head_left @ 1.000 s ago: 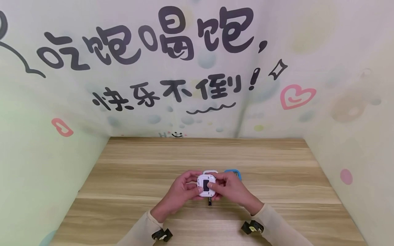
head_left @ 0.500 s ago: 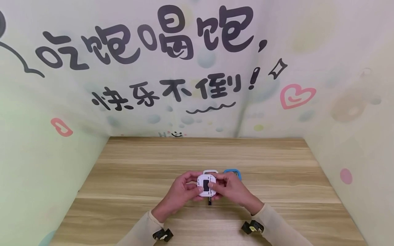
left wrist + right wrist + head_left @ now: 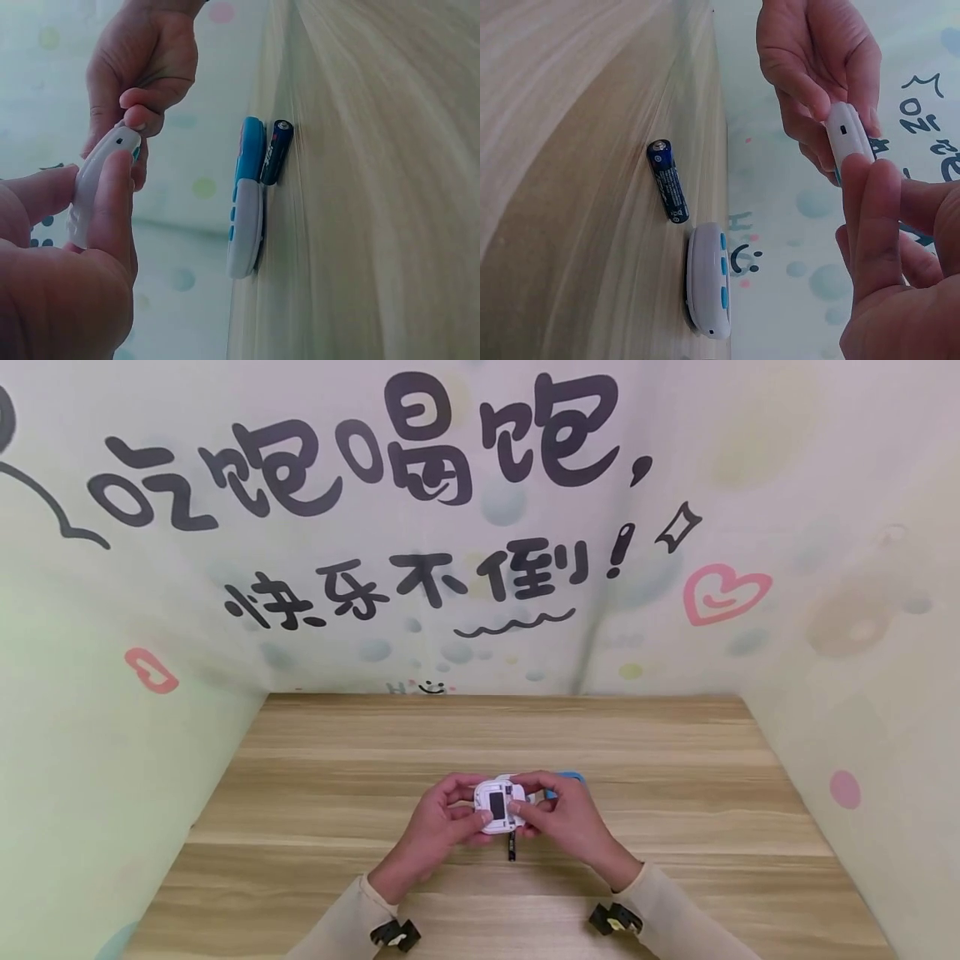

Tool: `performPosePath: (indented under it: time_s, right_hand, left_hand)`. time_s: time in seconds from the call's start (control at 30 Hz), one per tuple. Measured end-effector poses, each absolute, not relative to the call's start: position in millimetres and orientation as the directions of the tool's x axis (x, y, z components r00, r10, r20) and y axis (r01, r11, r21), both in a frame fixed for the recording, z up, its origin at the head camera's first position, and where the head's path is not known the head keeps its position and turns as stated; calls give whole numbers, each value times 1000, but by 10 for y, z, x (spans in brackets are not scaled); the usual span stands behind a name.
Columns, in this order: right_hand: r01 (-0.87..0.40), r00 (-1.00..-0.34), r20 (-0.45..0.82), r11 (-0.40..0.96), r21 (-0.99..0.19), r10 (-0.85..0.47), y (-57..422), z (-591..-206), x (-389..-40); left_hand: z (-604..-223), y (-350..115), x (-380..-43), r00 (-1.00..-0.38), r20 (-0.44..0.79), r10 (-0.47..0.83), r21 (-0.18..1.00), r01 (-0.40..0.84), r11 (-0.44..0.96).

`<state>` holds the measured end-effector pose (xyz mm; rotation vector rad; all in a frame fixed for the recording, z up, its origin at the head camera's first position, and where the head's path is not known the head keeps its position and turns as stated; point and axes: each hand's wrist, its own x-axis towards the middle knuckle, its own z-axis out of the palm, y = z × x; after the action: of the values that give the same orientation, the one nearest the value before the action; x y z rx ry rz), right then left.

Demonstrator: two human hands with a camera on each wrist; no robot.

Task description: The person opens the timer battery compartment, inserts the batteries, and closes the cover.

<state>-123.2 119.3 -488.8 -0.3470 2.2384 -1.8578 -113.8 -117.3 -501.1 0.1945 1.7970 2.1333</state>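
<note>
My left hand [image 3: 435,814] grips a small white digital timer [image 3: 497,806] by its left side, back face up, a black rectangle at its middle. The fingers of my right hand [image 3: 568,814] pinch its right side, thumb on the battery cover [image 3: 520,793]. That cover sits shifted to the right, and a dark slot shows beside it. In the left wrist view the timer [image 3: 101,176] is held edge-on above the table between both hands. Beneath it a dark blue AAA battery [image 3: 667,181] lies on the table.
Another white timer [image 3: 709,281] with blue buttons lies on the wooden table [image 3: 360,743] just beyond the battery. A blue timer [image 3: 573,775] is beside it, partly hidden behind my right hand. Printed walls enclose the table at the back and sides.
The held timer has moved slightly left and tilted. Its battery cover has slid to the right under my right thumb, uncovering a dark slot. The right hand has shifted a little.
</note>
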Motion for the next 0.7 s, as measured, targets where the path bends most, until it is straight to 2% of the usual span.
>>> performPosePath:
  time_s: [0.23,0.5,0.7]
  right_hand:
    - [-77,-936,18,153,-985,-352,1294,-4907,-1236]
    - [-90,-932,15,189,-978,-363,1498,-5017,-1230]
    - [-64,-919,-38,245,-967,-393,1581,-5108,-1195]
  left_hand:
    - [-5016,-1187,-1153,-938,-116,327,970,-178,-168]
    - [-5036,-1237,-1139,-936,-122,331,969,-184,-165]
    - [-5056,-1261,-1128,-935,-128,331,967,-191,-167]
